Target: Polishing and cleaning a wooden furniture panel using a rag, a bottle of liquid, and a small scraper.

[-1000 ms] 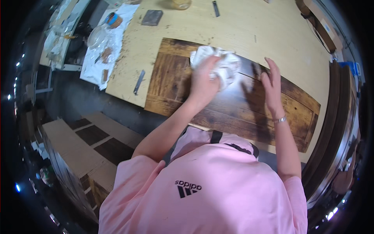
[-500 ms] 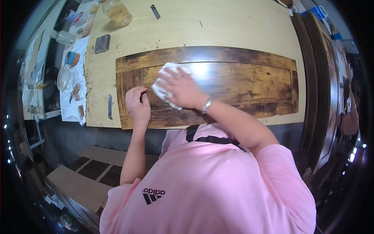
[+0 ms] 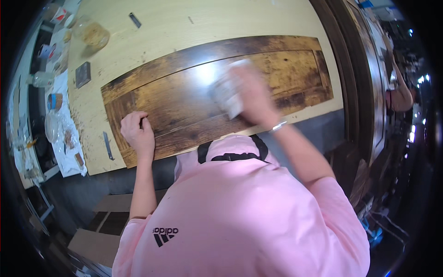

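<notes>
A dark-and-amber wood-grain panel [image 3: 177,92] with a raised frame lies on the pale workbench. My right hand [image 3: 255,94], blurred by motion, presses a crumpled white cloth [image 3: 227,94] against the panel's middle. The cloth sticks out on the left side of the fingers. A silver band [image 3: 278,126] circles my right wrist. At the panel's near left part rests my left hand [image 3: 138,133], its fingers loosely bent and the thumb apart from them. Nothing shows in that hand.
A jar [image 3: 94,36] with yellowish contents stands at the far left of the workbench [image 3: 166,27]. A dark grey block [image 3: 83,74] and a thin dark strip [image 3: 108,145] lie left of the panel. More dark panels [image 3: 341,55] stand along the right. Another person's arm [image 3: 400,87] shows at far right.
My right hand has moved the white cloth rightward along the panel. My left hand stays at the panel's left end. The whole view has tilted and shifted.
</notes>
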### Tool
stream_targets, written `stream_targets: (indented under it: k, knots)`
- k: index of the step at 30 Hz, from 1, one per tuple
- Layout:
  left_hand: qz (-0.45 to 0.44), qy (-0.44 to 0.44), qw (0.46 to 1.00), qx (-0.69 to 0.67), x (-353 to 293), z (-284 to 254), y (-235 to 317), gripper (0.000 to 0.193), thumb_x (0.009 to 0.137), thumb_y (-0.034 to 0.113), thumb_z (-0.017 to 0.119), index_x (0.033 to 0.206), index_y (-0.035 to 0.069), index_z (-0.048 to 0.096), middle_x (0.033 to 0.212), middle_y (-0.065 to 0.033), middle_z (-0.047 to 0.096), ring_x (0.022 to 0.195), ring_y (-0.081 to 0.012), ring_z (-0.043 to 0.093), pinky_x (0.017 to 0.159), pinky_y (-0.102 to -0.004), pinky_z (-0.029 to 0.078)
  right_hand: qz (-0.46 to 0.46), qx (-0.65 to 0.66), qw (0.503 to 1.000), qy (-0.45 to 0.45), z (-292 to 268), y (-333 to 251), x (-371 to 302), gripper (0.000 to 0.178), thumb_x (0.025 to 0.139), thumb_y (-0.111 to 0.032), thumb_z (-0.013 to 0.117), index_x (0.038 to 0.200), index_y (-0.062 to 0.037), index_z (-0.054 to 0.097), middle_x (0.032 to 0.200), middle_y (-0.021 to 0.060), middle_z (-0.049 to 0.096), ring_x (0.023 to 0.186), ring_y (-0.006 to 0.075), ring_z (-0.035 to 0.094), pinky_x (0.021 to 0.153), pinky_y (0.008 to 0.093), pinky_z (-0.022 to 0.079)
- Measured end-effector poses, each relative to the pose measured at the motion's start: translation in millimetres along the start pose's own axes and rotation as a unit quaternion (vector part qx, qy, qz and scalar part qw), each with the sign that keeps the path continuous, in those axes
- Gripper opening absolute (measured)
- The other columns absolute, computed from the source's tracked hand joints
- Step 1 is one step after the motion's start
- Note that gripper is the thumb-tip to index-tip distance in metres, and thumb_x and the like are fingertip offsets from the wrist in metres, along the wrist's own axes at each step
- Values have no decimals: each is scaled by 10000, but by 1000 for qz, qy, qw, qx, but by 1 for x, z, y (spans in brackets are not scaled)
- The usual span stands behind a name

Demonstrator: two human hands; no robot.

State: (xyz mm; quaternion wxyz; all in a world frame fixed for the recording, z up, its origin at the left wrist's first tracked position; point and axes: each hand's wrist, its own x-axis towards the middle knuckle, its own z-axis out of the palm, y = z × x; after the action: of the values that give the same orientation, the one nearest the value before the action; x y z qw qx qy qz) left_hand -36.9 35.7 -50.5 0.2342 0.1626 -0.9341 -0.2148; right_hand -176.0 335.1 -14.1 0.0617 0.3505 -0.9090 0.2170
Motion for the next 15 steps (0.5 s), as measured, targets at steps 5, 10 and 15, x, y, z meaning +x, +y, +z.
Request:
stream_targets:
  k: [5, 10, 15]
  knots:
    - [16, -7, 999, -29, -5, -1, -13, 136, 729, -3, 645, 826, 91, 632, 908, -64, 641, 931, -278, 567, 837, -388, 419, -77, 37, 992, -95, 34, -33, -33, 378, 886, -249, 575, 1261, -206, 589, 1356, 45, 520, 1331, 228, 405, 1113, 455, 309]
    - [21, -16, 999, -36, 1, -6, -12, 133, 721, -13, 638, 812, 82, 630, 898, -71, 647, 924, -282, 569, 834, -395, 429, 210, -118, 969, 61, -36, 154, -111, 321, 934, -113, 439, 1214, -22, 567, 1258, 178, 546, 1206, 337, 477, 1071, 414, 347]
    - [27, -18, 999, -14, -1, -5, -13, 134, 704, 9, 629, 799, 103, 636, 846, -66, 634, 903, -271, 568, 810, -402, 426, 241, -83, 960, 115, -60, 128, -73, 351, 858, -4, 467, 1189, -13, 583, 1195, 183, 595, 1149, 372, 527, 1023, 446, 391]
